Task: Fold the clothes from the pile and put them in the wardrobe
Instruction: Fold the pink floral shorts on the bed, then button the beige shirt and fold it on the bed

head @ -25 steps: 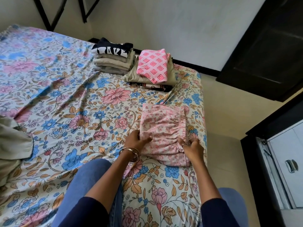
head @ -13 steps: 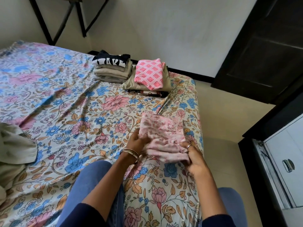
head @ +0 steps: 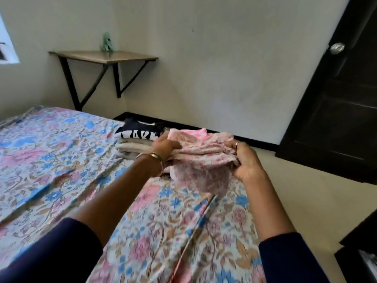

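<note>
A folded pink floral garment (head: 201,158) is lifted off the floral bedsheet (head: 61,160), held between both hands at the bed's far right corner. My left hand (head: 166,147) grips its left edge, thumb on top. My right hand (head: 245,162) grips its right edge, a ring on one finger. One flap of the garment hangs down below. Just behind it lies the pink diamond-patterned folded cloth (head: 199,132), mostly hidden. To the left stands a stack of folded clothes (head: 135,142) topped by a dark shirt with white letters.
A wall-mounted wooden shelf (head: 104,57) with black brackets carries a small green figure (head: 106,41). A dark door (head: 334,99) with a round knob stands at the right. Bare cream floor (head: 306,201) runs along the bed's right side. A dark wardrobe corner (head: 359,256) shows at lower right.
Both hands have lifted the pink floral garment from the sheet and carried it away toward the folded stacks. The camera has tilted up, now showing the shelf and door.
</note>
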The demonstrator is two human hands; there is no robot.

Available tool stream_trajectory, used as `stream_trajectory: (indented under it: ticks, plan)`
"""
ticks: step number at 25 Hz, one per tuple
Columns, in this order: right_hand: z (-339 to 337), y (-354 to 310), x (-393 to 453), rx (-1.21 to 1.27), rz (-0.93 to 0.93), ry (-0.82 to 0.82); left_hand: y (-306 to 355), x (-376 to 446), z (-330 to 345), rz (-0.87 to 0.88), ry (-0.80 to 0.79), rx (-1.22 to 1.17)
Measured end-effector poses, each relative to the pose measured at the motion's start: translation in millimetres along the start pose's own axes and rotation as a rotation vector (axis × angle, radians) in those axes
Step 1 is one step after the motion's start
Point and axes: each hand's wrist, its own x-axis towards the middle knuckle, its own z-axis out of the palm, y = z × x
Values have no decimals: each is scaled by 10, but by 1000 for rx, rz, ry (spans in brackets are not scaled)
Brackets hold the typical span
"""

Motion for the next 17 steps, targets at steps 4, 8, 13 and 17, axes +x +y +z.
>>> stream_trajectory:
  ticks: [4, 8, 13, 17]
  plan:
    - [407, -463, 938, 64, -239, -40, 567, 1015, 95, 252, 44, 65]
    - [329, 162, 1682, 24, -161, -31, -51, 1817, 4, 128, 86, 113]
    - [-148, 1430, 2041, 66, -52, 26, -1438, 2270, -250, -61, 79, -55]
    - [-171, 1538, 1953, 192, -196, 81, -1531, 2085, -246, -12, 28, -230]
